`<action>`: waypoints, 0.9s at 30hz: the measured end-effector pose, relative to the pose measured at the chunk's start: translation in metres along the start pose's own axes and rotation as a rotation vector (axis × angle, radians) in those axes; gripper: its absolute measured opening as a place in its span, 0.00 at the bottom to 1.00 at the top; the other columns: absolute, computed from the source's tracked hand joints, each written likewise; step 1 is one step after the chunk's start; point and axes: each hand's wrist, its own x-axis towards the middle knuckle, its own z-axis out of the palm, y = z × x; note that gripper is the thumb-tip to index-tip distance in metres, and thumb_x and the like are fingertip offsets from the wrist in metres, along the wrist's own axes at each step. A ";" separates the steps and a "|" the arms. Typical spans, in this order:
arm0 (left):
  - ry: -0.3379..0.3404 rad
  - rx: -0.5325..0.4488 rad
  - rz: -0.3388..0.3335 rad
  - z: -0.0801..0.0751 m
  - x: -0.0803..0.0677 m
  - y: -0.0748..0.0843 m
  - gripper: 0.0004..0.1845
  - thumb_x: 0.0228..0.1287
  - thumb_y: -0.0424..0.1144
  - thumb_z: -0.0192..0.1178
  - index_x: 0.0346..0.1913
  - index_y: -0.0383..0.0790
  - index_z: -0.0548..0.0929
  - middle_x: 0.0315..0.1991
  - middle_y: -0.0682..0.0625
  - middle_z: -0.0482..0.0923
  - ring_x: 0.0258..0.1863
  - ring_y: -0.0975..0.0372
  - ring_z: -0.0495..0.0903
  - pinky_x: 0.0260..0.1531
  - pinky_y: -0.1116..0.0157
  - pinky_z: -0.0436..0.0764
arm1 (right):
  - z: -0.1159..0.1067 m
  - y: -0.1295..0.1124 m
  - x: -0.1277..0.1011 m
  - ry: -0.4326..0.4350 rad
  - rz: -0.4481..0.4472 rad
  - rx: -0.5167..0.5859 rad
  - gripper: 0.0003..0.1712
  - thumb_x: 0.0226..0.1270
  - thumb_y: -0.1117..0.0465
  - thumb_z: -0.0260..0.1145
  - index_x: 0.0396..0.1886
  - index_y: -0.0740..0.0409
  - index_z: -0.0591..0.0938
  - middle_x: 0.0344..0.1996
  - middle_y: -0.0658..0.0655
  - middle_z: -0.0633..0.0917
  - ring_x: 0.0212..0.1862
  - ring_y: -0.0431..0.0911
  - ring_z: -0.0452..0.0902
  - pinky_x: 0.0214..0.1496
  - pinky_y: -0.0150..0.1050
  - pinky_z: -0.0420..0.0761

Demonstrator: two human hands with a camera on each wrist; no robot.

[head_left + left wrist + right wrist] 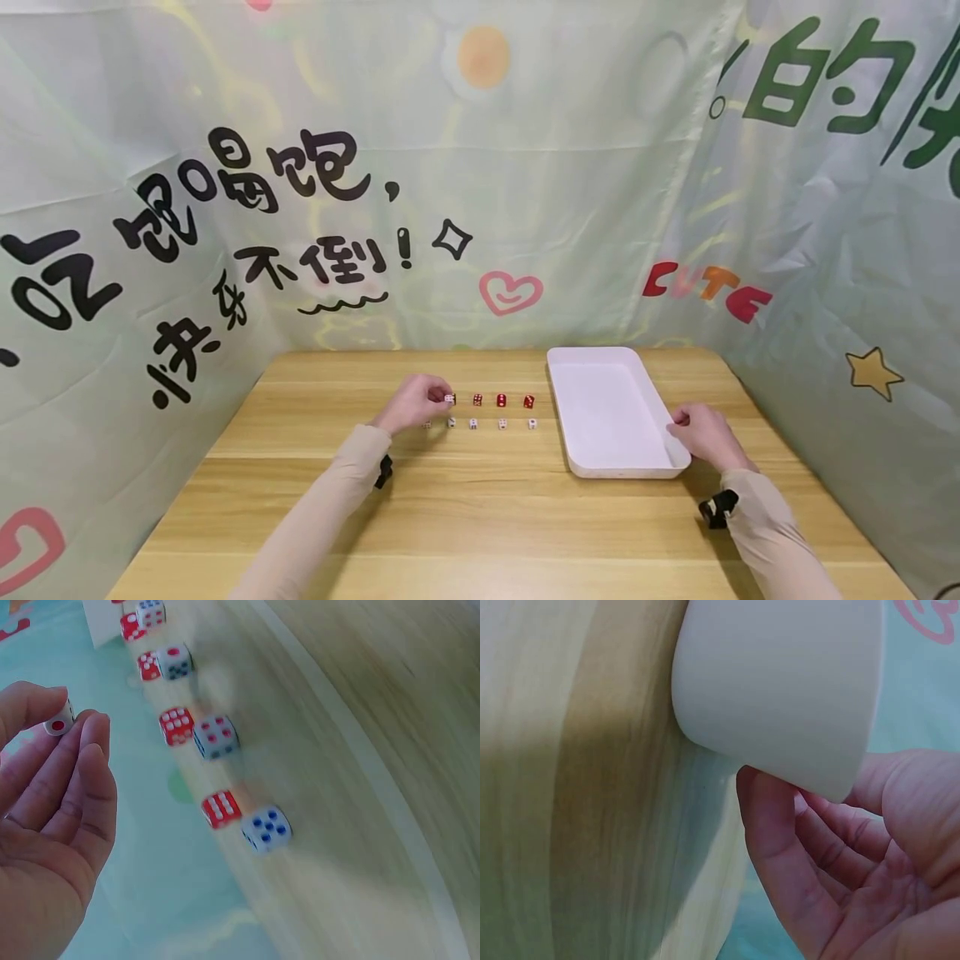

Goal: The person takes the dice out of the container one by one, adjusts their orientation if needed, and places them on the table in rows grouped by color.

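My left hand (415, 402) pinches a small white die (58, 724) between thumb and fingertips, a red dot facing the left wrist camera. It is held up by the left end of two rows of dice. The far row has red dice with white dots, such as the red die (502, 400) in the middle. White dice make up the near row, among them a white die (502, 424). At the right, my right hand (705, 433) grips the side wall of a white rectangular tray (611, 472), thumb over the rim and fingers outside.
The tray stands to the right of the dice on a wooden table (480, 525). Printed cloth (585, 208) hangs behind the table and along both sides. A black strapped device (718, 509) sits on the right wrist, another (384, 472) on the left.
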 end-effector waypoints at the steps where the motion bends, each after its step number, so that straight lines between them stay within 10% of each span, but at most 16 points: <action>1: 0.001 -0.008 -0.002 -0.001 -0.001 -0.003 0.07 0.59 0.31 0.64 0.40 0.33 0.86 0.31 0.51 0.84 0.31 0.64 0.80 0.36 0.66 0.81 | 0.000 0.000 0.000 -0.002 0.003 0.000 0.07 0.62 0.65 0.64 0.32 0.68 0.82 0.28 0.59 0.83 0.30 0.48 0.74 0.31 0.38 0.72; 27: 0.020 0.048 -0.125 -0.035 -0.037 -0.050 0.05 0.57 0.29 0.65 0.37 0.32 0.84 0.30 0.50 0.83 0.31 0.63 0.80 0.36 0.65 0.81 | 0.000 0.001 0.000 -0.005 0.016 0.007 0.09 0.63 0.65 0.64 0.35 0.70 0.82 0.31 0.62 0.84 0.32 0.50 0.75 0.32 0.39 0.73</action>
